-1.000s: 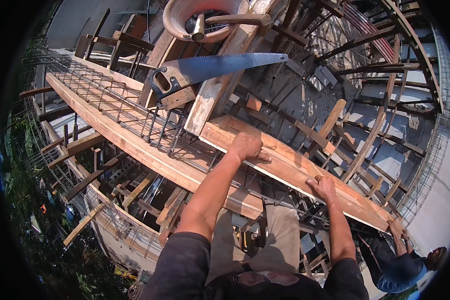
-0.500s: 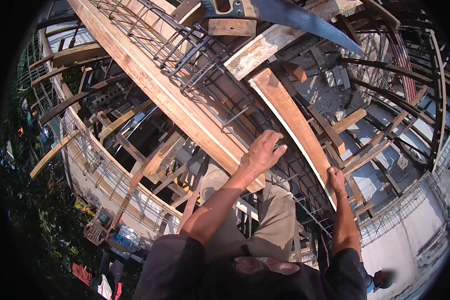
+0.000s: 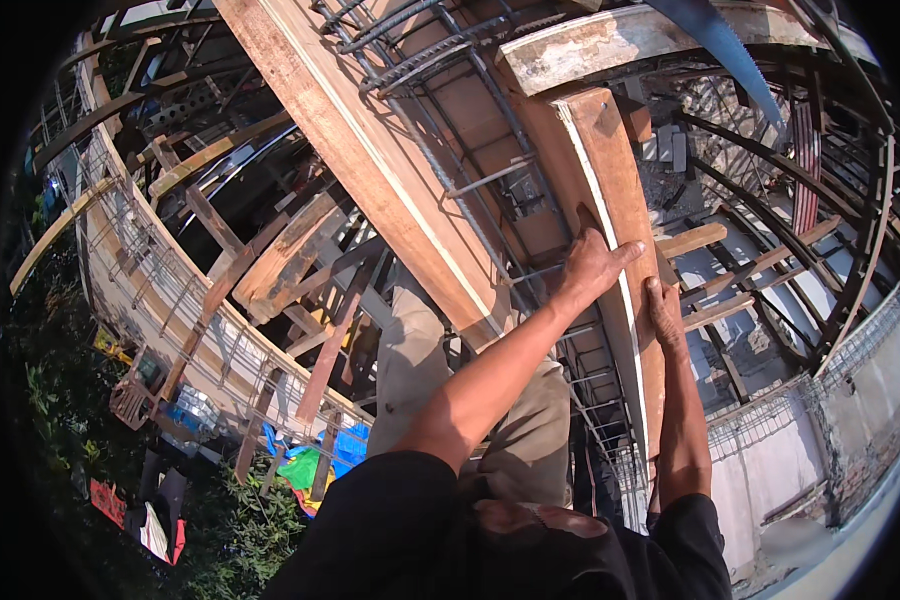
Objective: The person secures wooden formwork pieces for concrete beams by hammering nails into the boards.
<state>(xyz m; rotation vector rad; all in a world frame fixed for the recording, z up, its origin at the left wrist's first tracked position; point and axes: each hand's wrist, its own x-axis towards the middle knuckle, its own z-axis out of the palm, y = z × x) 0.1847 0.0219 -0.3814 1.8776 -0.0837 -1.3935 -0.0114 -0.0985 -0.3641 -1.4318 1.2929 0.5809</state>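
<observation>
Left hand (image 3: 592, 268) and right hand (image 3: 668, 318) have fingers (image 3: 630, 251) grasping the wooden board (image 3: 620, 175) at its nine- and three-o'clock edges; a saw blade (image 3: 722, 52) shows toward one o'clock.

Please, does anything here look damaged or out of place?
Yes: the blue saw blade juts past the stained beam near the top edge, odd because its tip seems unsupported above the gap.

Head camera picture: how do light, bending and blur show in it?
Head view: bright sun on the left hand and the wooden beam, deep shadow at picture left; same head view: the saw blade near the upper rim looks curved, corners go black, and a blurred patch sits at lower right.
</observation>
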